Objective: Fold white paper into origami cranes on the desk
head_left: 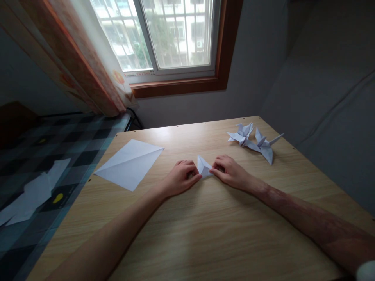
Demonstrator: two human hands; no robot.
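Note:
A small piece of folded white paper (204, 167) lies on the wooden table between my two hands, one point facing the window. My left hand (184, 176) pinches its left edge, thumb against curled fingers. On the opposite side, my right hand (227, 170) grips the right corner between thumb and fingers. Folded flaps show in the middle of the paper; its outer corners are hidden by my fingertips. Beyond my right hand sit folded paper cranes (265, 146), close together with wings and points sticking up.
A creased square sheet of white paper (130, 164) rests on the table (187, 230) left of my hands. Further left, paper scraps (35, 195) lie on a checked cloth (20, 156). A window (178, 35) and curtain (73, 54) stand behind; a wall borders the right.

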